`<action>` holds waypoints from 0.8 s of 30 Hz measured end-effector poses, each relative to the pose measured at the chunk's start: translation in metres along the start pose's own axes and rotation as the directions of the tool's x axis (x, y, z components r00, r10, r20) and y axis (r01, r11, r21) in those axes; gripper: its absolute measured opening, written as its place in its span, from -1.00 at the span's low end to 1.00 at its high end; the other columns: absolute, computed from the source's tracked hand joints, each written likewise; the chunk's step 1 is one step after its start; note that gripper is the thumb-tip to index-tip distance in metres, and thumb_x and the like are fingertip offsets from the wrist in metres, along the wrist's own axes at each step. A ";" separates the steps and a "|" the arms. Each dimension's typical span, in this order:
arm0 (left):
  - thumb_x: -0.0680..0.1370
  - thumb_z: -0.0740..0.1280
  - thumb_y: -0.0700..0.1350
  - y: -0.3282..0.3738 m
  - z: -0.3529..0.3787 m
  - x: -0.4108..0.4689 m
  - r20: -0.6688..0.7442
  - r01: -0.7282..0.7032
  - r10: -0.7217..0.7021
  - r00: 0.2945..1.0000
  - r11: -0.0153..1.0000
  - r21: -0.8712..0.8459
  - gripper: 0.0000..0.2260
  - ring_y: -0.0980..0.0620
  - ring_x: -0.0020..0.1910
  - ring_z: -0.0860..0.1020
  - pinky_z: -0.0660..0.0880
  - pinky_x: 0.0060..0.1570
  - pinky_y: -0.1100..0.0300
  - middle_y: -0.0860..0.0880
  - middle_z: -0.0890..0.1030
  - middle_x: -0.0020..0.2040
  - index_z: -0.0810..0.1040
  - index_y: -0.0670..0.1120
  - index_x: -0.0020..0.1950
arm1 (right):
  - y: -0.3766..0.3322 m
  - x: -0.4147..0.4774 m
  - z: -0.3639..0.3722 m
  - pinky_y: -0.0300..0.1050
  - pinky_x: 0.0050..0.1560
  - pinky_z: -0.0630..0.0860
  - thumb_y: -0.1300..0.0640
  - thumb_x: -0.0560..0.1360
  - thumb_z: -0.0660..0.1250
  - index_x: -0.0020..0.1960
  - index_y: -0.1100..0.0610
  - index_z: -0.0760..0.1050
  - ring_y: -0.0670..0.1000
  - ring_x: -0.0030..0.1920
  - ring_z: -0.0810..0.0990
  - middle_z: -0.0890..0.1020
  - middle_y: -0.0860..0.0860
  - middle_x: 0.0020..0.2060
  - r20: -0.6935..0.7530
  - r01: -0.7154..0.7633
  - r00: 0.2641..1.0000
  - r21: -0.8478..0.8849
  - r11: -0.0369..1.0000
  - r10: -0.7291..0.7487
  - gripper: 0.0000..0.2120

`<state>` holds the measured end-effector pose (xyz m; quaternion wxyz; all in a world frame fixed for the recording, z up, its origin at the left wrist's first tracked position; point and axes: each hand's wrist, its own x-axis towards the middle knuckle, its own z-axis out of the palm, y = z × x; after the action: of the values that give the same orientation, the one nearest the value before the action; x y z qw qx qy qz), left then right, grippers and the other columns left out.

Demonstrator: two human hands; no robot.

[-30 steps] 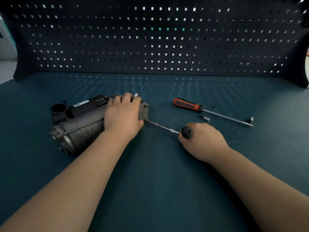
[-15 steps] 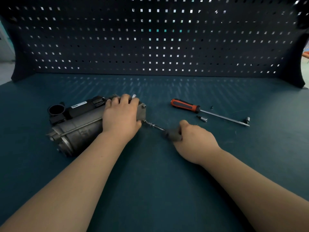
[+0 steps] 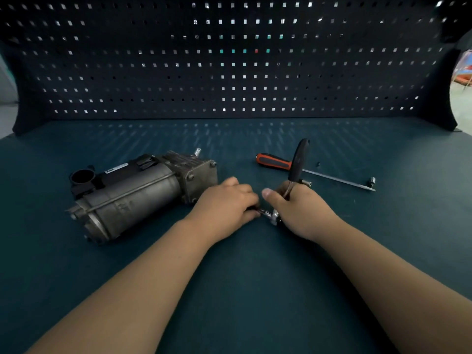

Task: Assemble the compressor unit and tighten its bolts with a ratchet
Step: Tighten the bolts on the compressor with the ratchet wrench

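Two bare forearms come in from the near edge over the dark teal matte surface, and we see them meet near its middle. The left hand lies knuckles up, its fingers curled under and pinching the chrome end of the black-handled ratchet. The fingertips themselves are hidden beneath the hand, so we cannot tell just what small part they hold there. The right hand grips the ratchet's shank, fingers wrapped round it and thumb pointing left. The black handle stands up and away from us, tilted slightly right.

Left of the hands, just beside the left knuckles but apart from them, the grey metal cylindrical compressor unit lies on its side. Its bolted square end plate faces right and a black round port sits at its far left.

Farther right lies an orange-and-black-handled long-shafted driver, partly crossed by the ratchet handle. A small chrome socket sits near it, and a tiny dark piece is too small to make out.

At the far side stands a dark pegboard with square holes, light showing through. Past its ends we glimpse pale floor on the left and a blurred orange shape on the right.
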<state>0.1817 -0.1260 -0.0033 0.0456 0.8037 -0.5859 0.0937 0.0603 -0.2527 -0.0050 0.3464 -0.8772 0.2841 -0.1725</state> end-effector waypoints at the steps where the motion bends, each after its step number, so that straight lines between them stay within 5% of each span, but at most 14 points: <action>1: 0.58 0.21 0.16 -0.001 0.000 -0.001 0.018 -0.012 0.011 1.000 1.000 0.015 -0.72 0.05 0.13 0.37 0.49 -0.01 0.04 0.11 0.53 0.13 0.54 0.08 0.20 | 0.003 -0.003 -0.003 -0.27 -0.35 0.32 -0.18 0.52 0.25 -0.30 0.03 0.44 -0.20 -0.32 0.50 0.54 -0.10 -0.38 0.032 0.034 0.999 -0.016 0.999 -0.033 -0.66; 5: 0.60 0.19 0.15 -0.003 -0.001 0.000 0.041 -0.044 0.044 0.998 0.999 0.020 -0.71 0.05 0.13 0.39 0.46 0.05 0.06 0.13 0.53 0.17 0.54 0.10 0.24 | 0.005 -0.020 -0.023 -0.35 -0.24 0.38 -0.07 0.49 0.31 -0.17 -0.05 0.52 -0.15 -0.22 0.51 0.54 -0.15 -0.27 0.082 0.272 0.962 -0.162 0.949 -0.262 -0.87; 8: 0.61 0.19 0.11 -0.003 -0.004 0.000 0.064 -0.064 0.062 0.996 0.998 0.019 -0.72 0.03 0.11 0.44 0.44 0.05 0.08 0.10 0.54 0.16 0.55 0.09 0.24 | -0.007 -0.034 -0.027 -0.06 -0.19 0.48 -0.16 0.48 0.25 -0.09 0.01 0.54 0.03 -0.18 0.55 0.54 -0.08 -0.20 0.148 0.498 0.862 -0.433 0.752 -0.485 -0.74; 11: 0.60 0.19 0.08 -0.001 -0.010 -0.002 0.105 -0.072 0.070 0.992 0.997 0.017 -0.76 0.01 0.09 0.44 0.45 -0.03 0.07 0.08 0.54 0.14 0.56 0.07 0.18 | -0.022 -0.043 -0.020 -0.05 -0.27 0.49 -0.22 0.41 0.11 -0.05 -0.02 0.54 0.08 -0.19 0.59 0.56 -0.06 -0.18 0.225 0.570 0.801 -0.569 0.593 -0.554 -0.64; 14: 0.60 0.20 0.07 0.004 -0.012 -0.006 0.083 -0.021 0.020 0.996 1.000 0.000 -0.76 0.01 0.10 0.44 0.47 -0.05 0.09 0.04 0.52 0.13 0.55 0.05 0.19 | -0.020 -0.040 -0.021 -0.08 -0.27 0.45 -0.19 0.41 0.16 -0.17 0.00 0.45 0.06 -0.23 0.56 0.56 -0.08 -0.29 0.105 0.465 0.876 -0.436 0.770 -0.470 -0.72; 17: 0.63 0.15 0.07 0.013 -0.009 -0.009 0.049 -0.002 -0.003 0.999 0.996 0.086 -0.70 0.01 0.21 0.36 0.44 0.01 0.11 0.09 0.45 0.26 0.48 0.08 0.33 | -0.007 -0.025 -0.026 -0.10 -0.31 0.42 -0.08 0.45 0.31 -0.24 0.08 0.47 0.02 -0.31 0.53 0.55 -0.05 -0.41 -0.081 0.191 0.977 -0.098 0.977 -0.199 -0.77; 20: 0.63 0.16 -0.03 0.031 -0.007 -0.013 0.067 0.057 -0.062 0.996 0.995 0.080 -0.73 -0.07 0.16 0.44 0.42 -0.07 0.05 0.02 0.44 0.23 0.43 0.05 0.33 | 0.002 -0.014 -0.022 0.02 -0.14 0.57 0.00 0.50 0.35 -0.21 0.10 0.51 0.05 -0.24 0.65 0.67 0.03 -0.33 -0.064 -0.029 0.997 0.230 0.973 0.045 -0.80; 22: 0.62 0.16 -0.11 0.044 -0.007 -0.015 0.117 0.141 -0.143 0.983 0.990 0.027 -0.77 -0.13 0.08 0.52 0.32 -0.23 0.04 -0.02 0.42 0.18 0.43 -0.01 0.27 | 0.004 -0.011 -0.020 0.09 -0.15 0.58 -0.01 0.51 0.33 -0.20 0.11 0.51 0.07 -0.29 0.67 0.68 0.05 -0.34 -0.027 -0.092 0.994 0.282 0.955 0.104 -0.79; 24: 0.61 0.16 -0.15 0.053 -0.006 -0.017 0.135 0.191 -0.191 0.972 0.982 0.015 -0.73 -0.13 0.14 0.48 0.35 -0.17 0.03 -0.03 0.40 0.24 0.38 -0.03 0.32 | 0.005 -0.012 -0.020 0.08 -0.23 0.56 -0.02 0.52 0.32 -0.18 0.13 0.50 0.09 -0.35 0.66 0.68 0.05 -0.35 -0.006 -0.112 0.993 0.298 0.948 0.119 -0.77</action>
<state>0.1259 -0.1252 -0.0025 0.0135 0.8609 -0.5075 0.0344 0.0392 -0.2587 0.0048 0.4804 -0.7949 0.3100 -0.2032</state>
